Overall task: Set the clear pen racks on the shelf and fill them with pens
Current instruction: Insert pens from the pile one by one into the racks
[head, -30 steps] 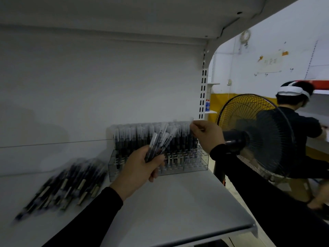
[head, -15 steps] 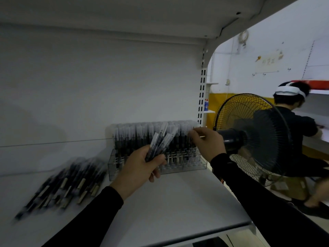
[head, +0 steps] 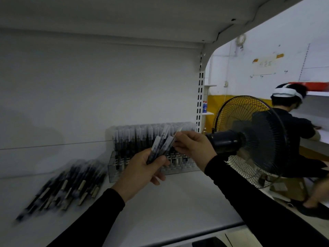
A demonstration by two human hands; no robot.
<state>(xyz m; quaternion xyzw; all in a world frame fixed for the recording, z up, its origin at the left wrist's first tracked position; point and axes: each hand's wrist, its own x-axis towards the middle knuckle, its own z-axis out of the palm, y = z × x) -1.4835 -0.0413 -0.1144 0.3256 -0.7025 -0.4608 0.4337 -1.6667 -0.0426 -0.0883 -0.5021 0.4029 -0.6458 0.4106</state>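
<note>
A clear pen rack stands at the back right of the white shelf, packed with several upright black pens. My left hand grips a small bundle of pens in front of the rack, caps pointing up. My right hand has come beside the bundle and pinches the top of one pen in it. A loose pile of black pens lies on the shelf at the left.
A black standing fan stands just right of the shelf end, close to my right forearm. Behind it another person in black works at a further shelf. An upper shelf board hangs overhead.
My right hand has drawn back from the right end of the rack toward my left hand and now pinches a pen in the bundle. My left hand stays where it was.
</note>
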